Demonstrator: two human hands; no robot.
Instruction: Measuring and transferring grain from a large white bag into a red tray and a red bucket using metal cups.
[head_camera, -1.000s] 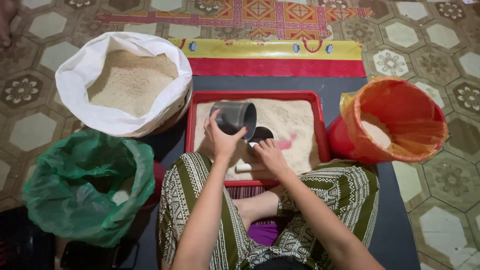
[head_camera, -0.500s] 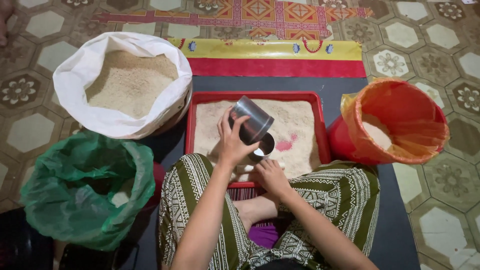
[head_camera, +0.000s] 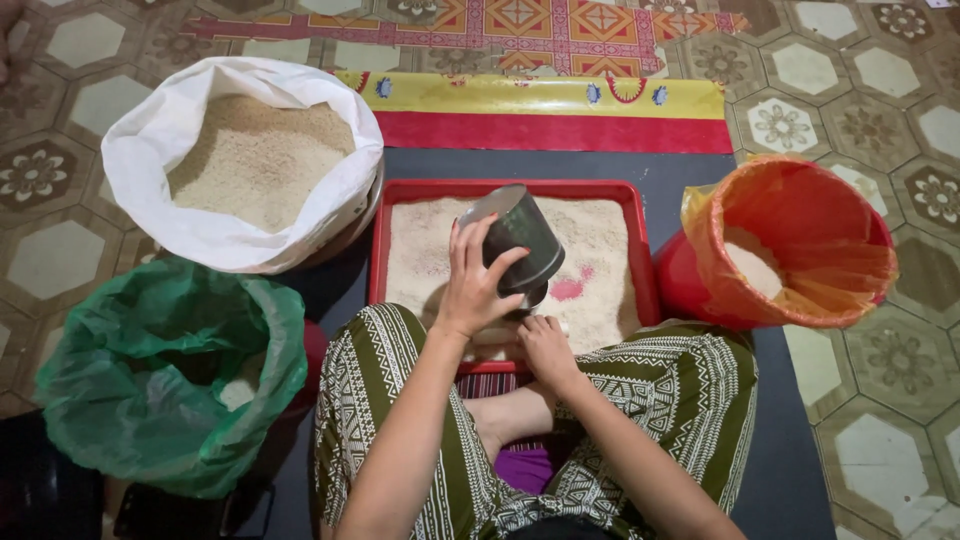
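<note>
The left hand gripped a dark metal cup, tilted above the grain in the red tray; its fingers wrapped the cup's side. The right hand rested curled at the tray's near edge, grasp unclear

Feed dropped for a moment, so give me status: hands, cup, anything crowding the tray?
Left hand grips metal cup, tilted over red tray. Right hand low at tray's near edge, under the cup. Orange-lined bucket right, white sack left; neither on the tray.
</note>
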